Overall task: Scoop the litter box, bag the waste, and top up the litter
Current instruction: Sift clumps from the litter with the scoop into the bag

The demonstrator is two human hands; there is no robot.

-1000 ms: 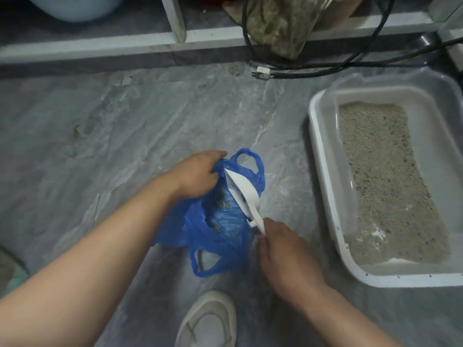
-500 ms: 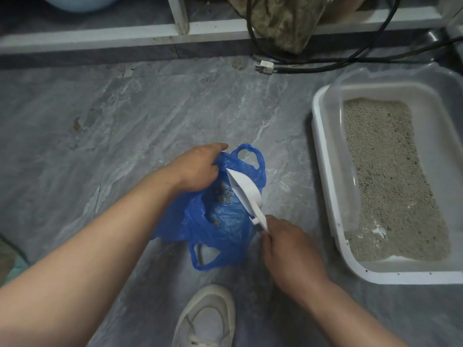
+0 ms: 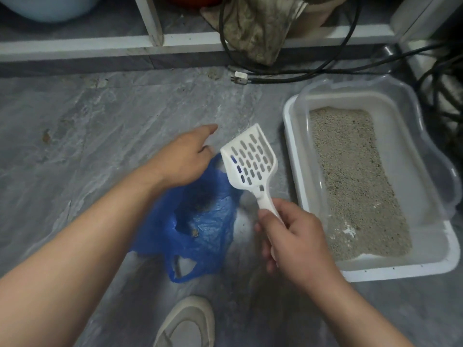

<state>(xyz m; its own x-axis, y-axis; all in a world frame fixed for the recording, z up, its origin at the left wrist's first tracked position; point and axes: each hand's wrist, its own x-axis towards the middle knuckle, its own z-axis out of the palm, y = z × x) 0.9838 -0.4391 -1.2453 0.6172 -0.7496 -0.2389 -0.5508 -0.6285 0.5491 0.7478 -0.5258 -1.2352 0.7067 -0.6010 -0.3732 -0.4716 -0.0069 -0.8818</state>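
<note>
My right hand [image 3: 290, 236] grips the handle of a white slotted scoop [image 3: 250, 161], raised with its empty blade up, above the right side of a blue plastic bag [image 3: 200, 221]. The bag lies open on the grey floor with brown clumps inside. At the bag's far rim sits my left hand [image 3: 185, 159]; its fingers curl on the rim and one digit stretches forward. To the right stands the white litter box [image 3: 293, 156] with a translucent rim and grey litter [image 3: 355, 181] inside.
A shoe [image 3: 188, 324] is at the bottom centre. Black cables and a white plug [image 3: 239, 77] lie along the back, under a hanging rag [image 3: 255, 26] and a white shelf frame [image 3: 100, 45]. More cables coil at the far right.
My right hand has lifted the scoop out of the bag and turned its slotted face up. The bag has sagged, and my left hand has loosened, one digit now stretched out.
</note>
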